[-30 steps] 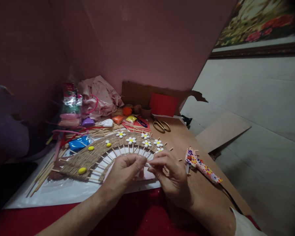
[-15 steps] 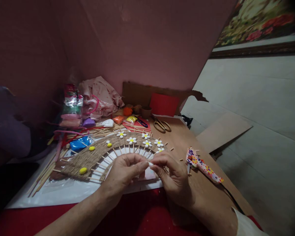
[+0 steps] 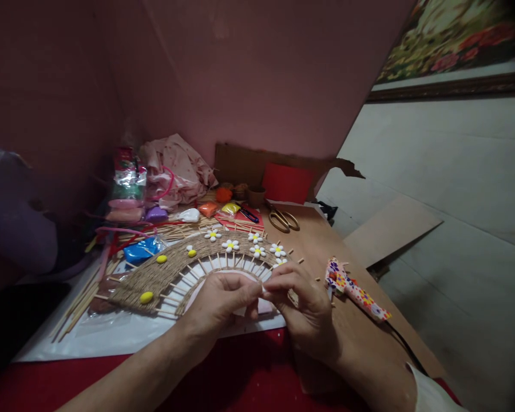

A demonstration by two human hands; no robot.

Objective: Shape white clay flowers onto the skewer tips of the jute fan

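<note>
Head view, left to right: we've got a clear bag (image 3: 107,300) with something brown in it by the arch's lower left end. Behind it, a shiny bag (image 3: 129,176) shows green and pink stuff. Blue packet (image 3: 141,250) sits just behind the twine arch (image 3: 139,283), which lies on white sheeting (image 3: 124,343) in front of us, yellow blobs and white flowers on it. Further back: purple packet (image 3: 156,214), white packet (image 3: 189,215), orange packet (image 3: 208,210), yellow packet (image 3: 230,209), each named for its fill. Our left hand (image 3: 218,300) and right hand (image 3: 302,303) meet at the fingertips over the arch's inner edge, both pinching a small white bit (image 3: 264,289), mostly hidden. Brown cup (image 3: 256,197) stands behind; can't tell what's inside. Gold-handled scissors (image 3: 284,220) lie right of it, flower-patterned tool (image 3: 358,290) far right on the brown board (image 3: 369,337).
</note>
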